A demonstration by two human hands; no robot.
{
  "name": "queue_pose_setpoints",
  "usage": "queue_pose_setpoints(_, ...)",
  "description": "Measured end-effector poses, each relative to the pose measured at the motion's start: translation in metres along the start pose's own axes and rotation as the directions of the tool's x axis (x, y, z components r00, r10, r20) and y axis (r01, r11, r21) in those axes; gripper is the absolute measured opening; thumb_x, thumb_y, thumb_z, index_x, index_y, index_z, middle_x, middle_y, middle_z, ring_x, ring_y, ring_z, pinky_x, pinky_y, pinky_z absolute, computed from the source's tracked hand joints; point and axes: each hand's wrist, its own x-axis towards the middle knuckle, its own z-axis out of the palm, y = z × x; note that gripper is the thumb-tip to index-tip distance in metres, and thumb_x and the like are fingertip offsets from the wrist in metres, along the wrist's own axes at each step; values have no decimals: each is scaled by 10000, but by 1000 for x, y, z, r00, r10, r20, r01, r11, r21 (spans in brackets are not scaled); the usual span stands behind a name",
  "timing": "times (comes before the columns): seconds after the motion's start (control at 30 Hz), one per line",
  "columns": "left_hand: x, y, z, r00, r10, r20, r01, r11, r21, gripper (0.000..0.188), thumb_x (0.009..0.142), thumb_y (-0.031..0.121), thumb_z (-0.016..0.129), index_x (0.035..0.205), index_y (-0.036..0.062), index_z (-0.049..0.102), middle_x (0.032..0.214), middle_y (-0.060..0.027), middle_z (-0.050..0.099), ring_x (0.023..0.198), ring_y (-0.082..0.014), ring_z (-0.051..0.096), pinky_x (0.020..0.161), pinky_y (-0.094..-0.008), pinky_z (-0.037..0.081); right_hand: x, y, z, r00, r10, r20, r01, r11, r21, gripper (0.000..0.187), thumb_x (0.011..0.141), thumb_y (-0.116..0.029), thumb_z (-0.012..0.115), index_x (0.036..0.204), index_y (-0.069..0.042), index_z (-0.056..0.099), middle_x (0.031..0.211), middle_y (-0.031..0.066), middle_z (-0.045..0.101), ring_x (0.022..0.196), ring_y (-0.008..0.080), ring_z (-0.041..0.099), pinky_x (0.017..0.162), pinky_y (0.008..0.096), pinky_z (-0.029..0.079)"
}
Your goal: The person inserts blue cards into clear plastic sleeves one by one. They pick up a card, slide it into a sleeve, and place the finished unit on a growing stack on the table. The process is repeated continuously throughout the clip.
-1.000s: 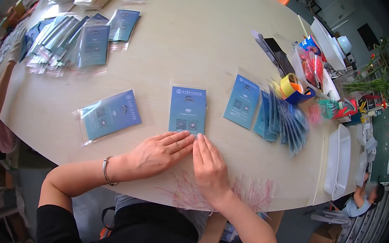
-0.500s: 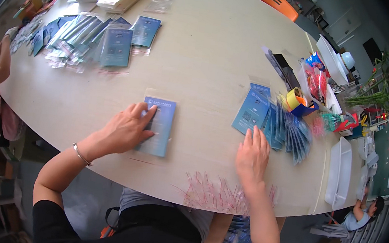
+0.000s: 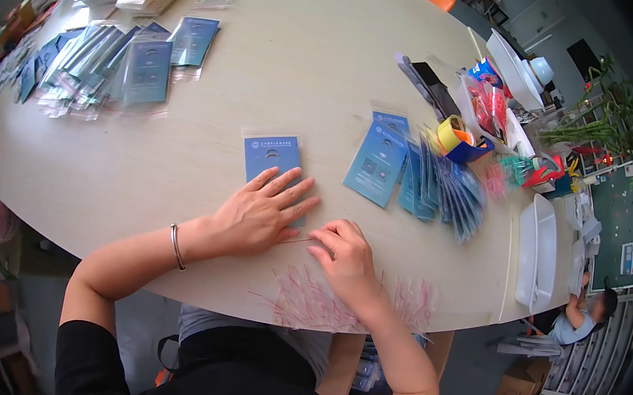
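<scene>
A blue printed card in a clear zip-lock bag [image 3: 273, 148] lies on the table before me. My left hand [image 3: 260, 211] rests palm down across its lower part, fingers spread, hiding much of the card. Close by on the right, my right hand [image 3: 344, 259] pinches with thumb and forefinger at the end of the bag's reddish zip line, by the near edge. Just nearer than the right hand lies a bunch of thin pink-red strips [image 3: 305, 298], partly covered by that forearm.
Bagged blue cards [image 3: 379, 162] fan out to the right, beside yellow tape [image 3: 449, 133] and a long white tray [image 3: 536, 254]. More bagged cards [image 3: 148, 69] are heaped at the far left. Other people sit at the left and right edges.
My right hand has left the fanned cards and come left to the bag's near edge, fingers now pinched. My left hand has flattened and slid down over the card. The view has shifted.
</scene>
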Motion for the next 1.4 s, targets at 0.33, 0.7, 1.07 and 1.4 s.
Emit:
queue_pose_setpoints(0.33,4,4,3,995,-63,83,66,997,-29,628,924,322,608,1483,105,423,1567,-143,351,1471,-339,273,1198,-490,197,-11,0,10,983,-92,158,126,968,-218,107,866,-118,676,879,-36,609,924,119,552,951,300,554,822,414,448)
queue_pose_setpoints(0.7,6,9,-2,984,-127,126,133,990,-43,660,919,290,599,1510,96,379,1593,-150,298,1491,-338,224,1215,-485,142,-130,11,-137,690,536,-487,-687,697,-205,104,885,-76,644,910,-3,574,900,141,562,902,334,552,801,422,448)
queue_pose_setpoints(1.07,1,0,-5,986,-99,135,114,988,-108,627,976,274,507,1538,85,304,1594,-172,282,1496,-336,207,1220,-480,130,-83,-9,-102,893,259,-369,-430,733,-527,81,778,-54,732,842,-51,683,937,84,577,973,288,551,885,421,410)
queue_pose_setpoints(1.4,3,-3,-3,991,-122,53,132,950,-282,689,914,136,569,1525,18,273,1570,-183,322,1478,-334,263,1200,-492,203,39,35,-4,998,-13,64,12,1000,22,341,686,-62,808,988,-105,655,1026,57,539,1018,251,525,920,375,431)
